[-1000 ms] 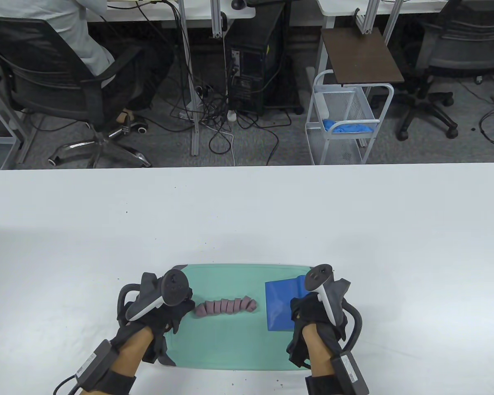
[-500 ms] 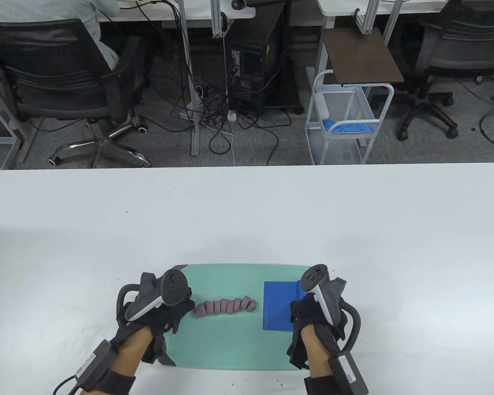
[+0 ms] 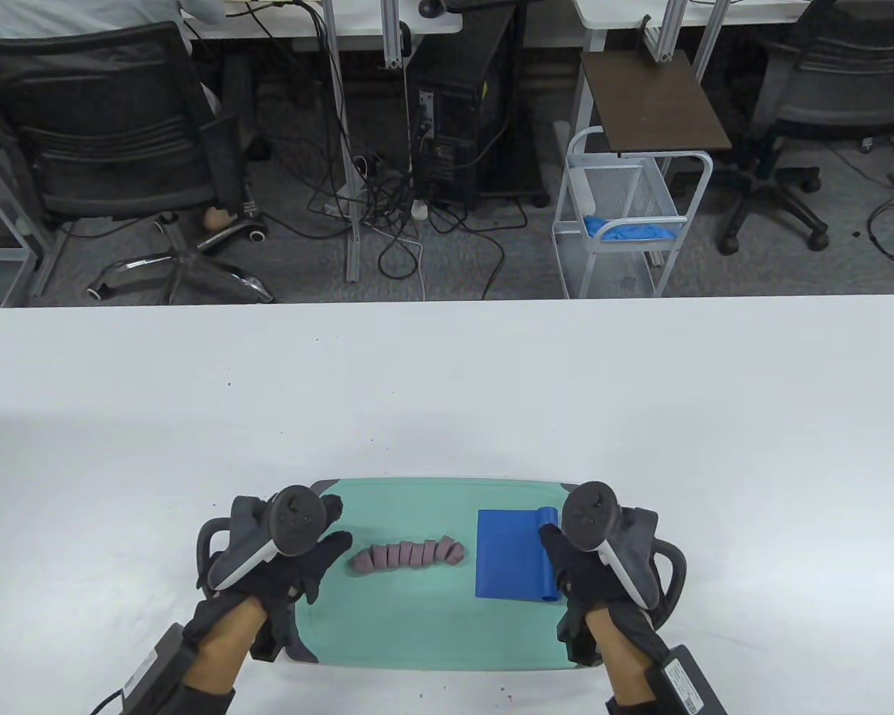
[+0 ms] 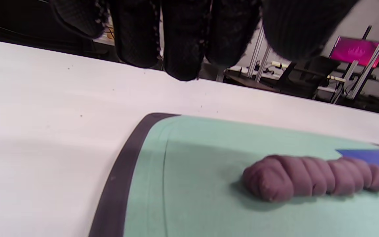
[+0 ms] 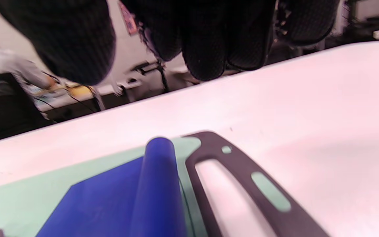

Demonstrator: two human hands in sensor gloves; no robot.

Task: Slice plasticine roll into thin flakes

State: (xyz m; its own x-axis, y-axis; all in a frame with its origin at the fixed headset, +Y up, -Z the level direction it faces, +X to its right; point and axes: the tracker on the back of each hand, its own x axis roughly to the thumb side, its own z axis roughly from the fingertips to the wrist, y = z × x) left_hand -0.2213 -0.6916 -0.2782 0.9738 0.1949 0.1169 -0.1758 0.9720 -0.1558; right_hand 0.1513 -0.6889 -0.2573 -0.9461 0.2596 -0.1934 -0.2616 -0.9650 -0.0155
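On green board point(image 3: 417, 618), sliced plasticine roll point(image 3: 407, 555), just right of left hand point(image 3: 298, 562)

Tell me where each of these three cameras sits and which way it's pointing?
Table view: high at the person's side, looking down at the white table and the room beyond; left hand and right hand show.
Left wrist view: under the left wrist, facing across the green cutting mat to the plasticine roll; fingertips hang above.
Right wrist view: under the right wrist, facing the blue scraper; fingertips above.
All share the mat and scraper.
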